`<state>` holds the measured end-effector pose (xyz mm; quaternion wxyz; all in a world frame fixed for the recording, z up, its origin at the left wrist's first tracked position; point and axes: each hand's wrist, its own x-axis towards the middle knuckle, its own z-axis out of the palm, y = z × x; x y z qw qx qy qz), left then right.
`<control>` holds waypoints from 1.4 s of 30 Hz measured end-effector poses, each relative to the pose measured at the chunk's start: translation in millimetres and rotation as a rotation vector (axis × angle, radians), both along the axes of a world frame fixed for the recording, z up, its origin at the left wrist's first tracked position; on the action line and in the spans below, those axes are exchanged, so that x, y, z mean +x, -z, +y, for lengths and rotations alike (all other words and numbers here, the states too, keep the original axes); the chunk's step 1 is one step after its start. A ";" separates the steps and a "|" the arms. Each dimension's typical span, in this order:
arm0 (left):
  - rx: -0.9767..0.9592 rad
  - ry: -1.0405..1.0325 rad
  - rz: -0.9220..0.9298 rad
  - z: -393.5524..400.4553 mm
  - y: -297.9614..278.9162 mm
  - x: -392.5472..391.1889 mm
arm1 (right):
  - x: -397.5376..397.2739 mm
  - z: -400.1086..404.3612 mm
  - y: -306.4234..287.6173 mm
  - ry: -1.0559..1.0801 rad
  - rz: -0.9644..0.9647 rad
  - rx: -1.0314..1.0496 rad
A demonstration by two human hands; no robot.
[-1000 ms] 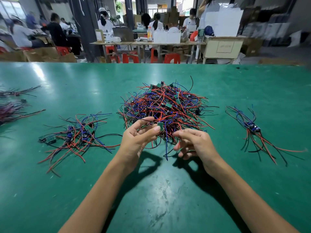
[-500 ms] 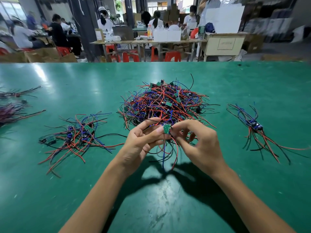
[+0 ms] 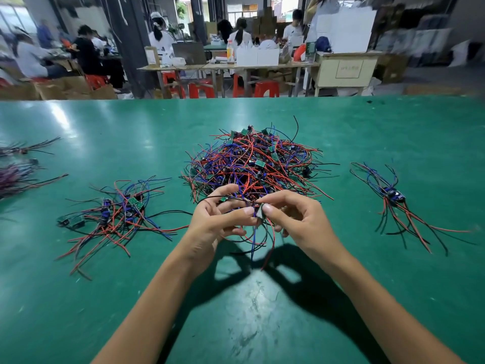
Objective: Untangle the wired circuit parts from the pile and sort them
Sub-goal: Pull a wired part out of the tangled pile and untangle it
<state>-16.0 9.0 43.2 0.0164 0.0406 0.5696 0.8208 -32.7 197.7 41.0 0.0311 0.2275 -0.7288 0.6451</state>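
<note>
The green counter (image 3: pixel 341 298) filled most of my view, with a busy workshop of tables and red stools blurred behind its far edge. At its middle sat the main pile (image 3: pixel 252 164), a dense mound of red, blue and black wires with small green boards poking out near its top. To the left of that lay the left sorted group (image 3: pixel 115 214), a looser spread of wired boards, and well apart on the right lay the right sorted group (image 3: pixel 393 200), a thinner bundle with its wires fanned toward me. At the far left edge I saw two more wire bundles (image 3: pixel 18 164), too blurred for me to tell apart.

Both hands were raised just in front of the pile's near edge. My left hand (image 3: pixel 217 222) had its thumb and fingers curled, pinching wires, with a black lead arching over its forefinger. My right hand (image 3: pixel 296 222) pinched the small circuit board (image 3: pixel 259 212) between thumb and forefinger, its other fingers curled below. The two thumbs almost met at the board. From that board the hanging wires (image 3: pixel 258 245), red, blue and black, drooped between the wrists. A few strands still ran from the grip back into the pile, so the part was not free of it.
</note>
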 end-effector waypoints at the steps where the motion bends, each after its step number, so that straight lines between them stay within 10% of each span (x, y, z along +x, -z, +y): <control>1: 0.016 0.018 0.006 0.4 0.1 -0.1 | -0.4 0.6 -0.7 0.003 -0.032 -0.023; 22: 0.355 0.121 0.039 -24.9 -11.2 1.7 | -9.1 8.1 -8.1 0.171 -0.382 -0.351; 31: -1.044 -1.054 0.384 -15.3 2.4 5.7 | -7.7 12.7 -12.0 -0.008 -0.297 -0.372; 35: -0.929 -0.593 0.654 -1.7 2.2 7.0 | -5.7 10.0 -9.8 -0.085 -0.239 -0.306; 42: -0.408 -0.141 0.273 19.4 4.1 8.4 | -3.8 6.7 -7.1 -0.029 -0.157 -0.189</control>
